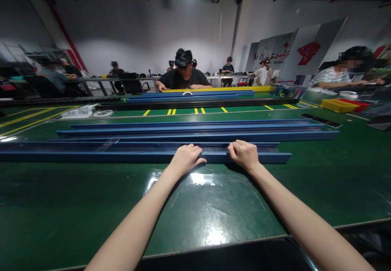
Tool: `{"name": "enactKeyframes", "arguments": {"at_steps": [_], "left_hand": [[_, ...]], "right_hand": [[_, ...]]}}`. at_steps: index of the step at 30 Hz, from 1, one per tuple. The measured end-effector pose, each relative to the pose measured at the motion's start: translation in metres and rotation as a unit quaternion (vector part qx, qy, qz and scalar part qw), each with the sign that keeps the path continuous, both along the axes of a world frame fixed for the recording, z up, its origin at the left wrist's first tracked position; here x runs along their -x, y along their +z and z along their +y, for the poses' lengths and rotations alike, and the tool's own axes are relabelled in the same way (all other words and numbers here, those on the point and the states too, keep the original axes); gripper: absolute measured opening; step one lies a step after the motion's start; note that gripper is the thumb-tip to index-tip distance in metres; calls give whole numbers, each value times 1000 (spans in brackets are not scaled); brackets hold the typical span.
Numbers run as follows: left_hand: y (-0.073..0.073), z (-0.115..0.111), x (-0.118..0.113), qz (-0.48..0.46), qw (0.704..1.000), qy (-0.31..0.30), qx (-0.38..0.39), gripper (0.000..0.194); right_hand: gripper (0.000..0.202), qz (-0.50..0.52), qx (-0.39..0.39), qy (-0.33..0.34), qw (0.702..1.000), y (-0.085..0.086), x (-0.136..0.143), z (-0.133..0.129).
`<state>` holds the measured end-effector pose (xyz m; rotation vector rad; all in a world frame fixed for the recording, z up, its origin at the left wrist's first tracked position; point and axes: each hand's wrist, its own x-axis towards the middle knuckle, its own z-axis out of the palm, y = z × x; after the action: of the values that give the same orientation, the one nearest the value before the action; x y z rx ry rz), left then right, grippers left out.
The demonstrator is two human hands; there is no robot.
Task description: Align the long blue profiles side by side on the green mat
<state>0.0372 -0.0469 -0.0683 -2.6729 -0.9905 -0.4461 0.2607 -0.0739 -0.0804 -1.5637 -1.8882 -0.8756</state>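
Note:
A long blue channel-shaped profile (91, 157) lies lengthwise across the near part of the green table. My left hand (187, 157) has its fingers curled over the near wall of this profile, with the thumb stretched along its front. To the right, my right hand (244, 153) is closed at the same wall, fingers folded; the fingertips are hidden. A short stretch of blue wall shows between the two hands. Just behind lie more blue profiles (198, 135), roughly parallel to it. A clear plastic sheet (214, 206) lies in front of my hands and reflects the lamps.
Farther back on the table (61, 197) are a long black strip (198, 103), more blue lengths and a yellow one (220, 89). A person (186, 75) works opposite. Flat black objects (320, 120) and a yellow tray (336, 105) are at right; others sit around the room.

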Motion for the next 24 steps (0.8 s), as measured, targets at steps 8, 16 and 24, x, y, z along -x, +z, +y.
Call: {"name": "enactKeyframes", "arguments": {"at_steps": [8, 16, 24], "left_hand": [[1, -4, -5, 15, 1000, -23, -10, 23], [-2, -4, -9, 5, 1000, -14, 6, 20], [-2, -3, -7, 3, 1000, -9, 7, 23]], "right_hand": [[41, 7, 1, 16, 1000, 1, -12, 0], [42, 25, 7, 11, 1000, 0, -18, -2], [42, 26, 8, 6, 1000, 1, -16, -3]]}}
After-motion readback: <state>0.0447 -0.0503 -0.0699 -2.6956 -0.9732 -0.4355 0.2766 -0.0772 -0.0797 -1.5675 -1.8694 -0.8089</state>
